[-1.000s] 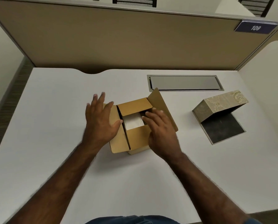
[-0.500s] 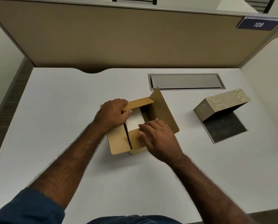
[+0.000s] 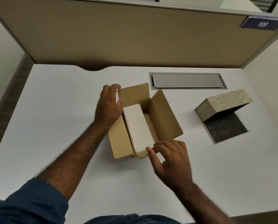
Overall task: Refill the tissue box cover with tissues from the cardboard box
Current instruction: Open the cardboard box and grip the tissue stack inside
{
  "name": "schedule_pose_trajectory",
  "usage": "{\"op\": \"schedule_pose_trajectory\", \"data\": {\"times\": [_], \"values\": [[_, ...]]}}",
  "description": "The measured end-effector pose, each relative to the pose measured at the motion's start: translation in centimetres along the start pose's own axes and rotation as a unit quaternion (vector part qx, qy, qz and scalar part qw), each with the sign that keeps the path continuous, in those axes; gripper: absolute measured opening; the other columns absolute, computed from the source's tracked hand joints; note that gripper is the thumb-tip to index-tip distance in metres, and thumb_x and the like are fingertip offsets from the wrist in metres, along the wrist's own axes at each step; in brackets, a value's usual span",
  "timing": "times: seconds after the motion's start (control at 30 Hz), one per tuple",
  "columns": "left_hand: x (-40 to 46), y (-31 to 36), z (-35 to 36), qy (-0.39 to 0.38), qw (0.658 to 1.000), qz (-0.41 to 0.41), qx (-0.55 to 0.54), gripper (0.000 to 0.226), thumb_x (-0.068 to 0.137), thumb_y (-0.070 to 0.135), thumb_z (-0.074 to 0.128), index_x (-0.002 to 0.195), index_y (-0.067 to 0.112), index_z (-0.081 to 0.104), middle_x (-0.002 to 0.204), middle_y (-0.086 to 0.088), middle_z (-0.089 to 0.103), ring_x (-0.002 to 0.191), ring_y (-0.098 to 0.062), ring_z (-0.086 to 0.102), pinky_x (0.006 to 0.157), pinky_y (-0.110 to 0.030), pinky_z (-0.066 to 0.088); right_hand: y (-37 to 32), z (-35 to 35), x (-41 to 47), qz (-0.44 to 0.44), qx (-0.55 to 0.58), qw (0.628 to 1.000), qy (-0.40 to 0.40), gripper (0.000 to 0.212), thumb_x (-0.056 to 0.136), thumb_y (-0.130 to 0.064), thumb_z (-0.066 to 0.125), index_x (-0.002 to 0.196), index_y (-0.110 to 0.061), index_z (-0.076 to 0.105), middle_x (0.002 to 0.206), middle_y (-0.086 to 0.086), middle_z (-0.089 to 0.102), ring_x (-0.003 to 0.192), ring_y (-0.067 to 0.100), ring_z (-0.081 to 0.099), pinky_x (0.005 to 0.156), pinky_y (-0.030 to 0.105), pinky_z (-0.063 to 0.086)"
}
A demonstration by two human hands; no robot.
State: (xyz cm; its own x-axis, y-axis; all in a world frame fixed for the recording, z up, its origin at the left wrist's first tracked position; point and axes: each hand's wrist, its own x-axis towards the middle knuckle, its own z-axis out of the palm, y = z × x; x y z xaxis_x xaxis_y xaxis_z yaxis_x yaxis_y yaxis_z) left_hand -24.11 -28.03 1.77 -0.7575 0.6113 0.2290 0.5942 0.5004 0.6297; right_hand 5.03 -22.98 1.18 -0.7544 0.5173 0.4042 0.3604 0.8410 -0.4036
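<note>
A brown cardboard box (image 3: 165, 117) stands open at the middle of the white desk, all its flaps folded out. A white stack of tissues (image 3: 137, 126) lies inside along the box's left half. My left hand (image 3: 108, 105) grips the far flap at its left corner, thumb inside. My right hand (image 3: 169, 156) pinches the near flap at the box's front right corner. The tissue box cover (image 3: 227, 104), beige with a floral pattern, sits to the right, tipped up on its open dark base flap (image 3: 225, 128).
A grey cable hatch (image 3: 187, 80) is set into the white desk (image 3: 54, 110) behind the box. A tan partition (image 3: 118, 34) closes the back, with a sign reading 109. A pale wall stands on the right.
Both end flaps have been pulled outward, so the tissue stack now shows fully. My left hand moved to the far flap and my right hand to the near one.
</note>
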Motion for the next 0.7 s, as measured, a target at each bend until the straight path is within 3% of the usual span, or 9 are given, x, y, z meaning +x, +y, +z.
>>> {"op": "schedule_pose_trajectory", "data": {"times": [0.17,0.33,0.53,0.63,0.7], "values": [[0.0,-0.5,0.3,0.006,0.997,0.018,0.071,0.027,0.093,0.016,0.077,0.118,0.012,0.070,0.125,-0.015,0.058,0.111,-0.028,0.061,0.090,-0.038,0.061,0.7,0.3,-2.3,-0.021,0.009,0.999,-0.025,0.024,0.097,-0.043,0.074,0.087,-0.022,0.081,0.092,-0.008,0.080,0.089,0.011,0.071,0.088,0.031,0.051],[-0.6,-1.7,0.7,-0.047,0.996,0.015,0.077,0.027,0.100,0.019,0.066,0.123,0.005,0.073,0.128,-0.017,0.061,0.116,-0.033,0.060,0.094,-0.046,0.058,1.9,1.5,-4.5,-0.032,-0.008,0.997,-0.064,0.025,0.097,-0.046,0.073,0.089,-0.023,0.082,0.098,-0.007,0.081,0.093,0.012,0.071,0.089,0.026,0.049],[-1.7,-2.8,1.2,-0.072,0.993,0.026,0.095,0.032,0.101,0.019,0.066,0.128,0.005,0.073,0.135,-0.020,0.067,0.128,-0.043,0.058,0.102,-0.056,0.047,2.0,2.1,-4.6,-0.029,0.006,0.993,-0.113,0.025,0.096,-0.045,0.075,0.092,-0.021,0.083,0.093,-0.008,0.082,0.086,0.012,0.073,0.079,0.028,0.061],[-2.5,-2.9,1.3,-0.037,0.991,0.055,0.114,0.035,0.100,0.024,0.066,0.126,0.002,0.074,0.139,-0.024,0.067,0.134,-0.046,0.058,0.110,-0.062,0.043,1.4,1.2,-2.7,0.016,0.056,0.992,-0.114,0.029,0.098,-0.049,0.069,0.093,-0.024,0.083,0.090,-0.011,0.081,0.079,0.004,0.070,0.069,0.025,0.063],[-3.2,-2.5,1.2,-0.037,0.989,0.057,0.134,0.043,0.100,0.035,0.058,0.129,0.006,0.072,0.147,-0.021,0.062,0.142,-0.043,0.052,0.118,-0.064,0.036,0.7,0.4,-0.6,0.064,0.087,0.990,-0.088,0.028,0.100,-0.050,0.066,0.096,-0.028,0.082,0.088,-0.016,0.079,0.076,0.001,0.069,0.069,0.014,0.056]]}}
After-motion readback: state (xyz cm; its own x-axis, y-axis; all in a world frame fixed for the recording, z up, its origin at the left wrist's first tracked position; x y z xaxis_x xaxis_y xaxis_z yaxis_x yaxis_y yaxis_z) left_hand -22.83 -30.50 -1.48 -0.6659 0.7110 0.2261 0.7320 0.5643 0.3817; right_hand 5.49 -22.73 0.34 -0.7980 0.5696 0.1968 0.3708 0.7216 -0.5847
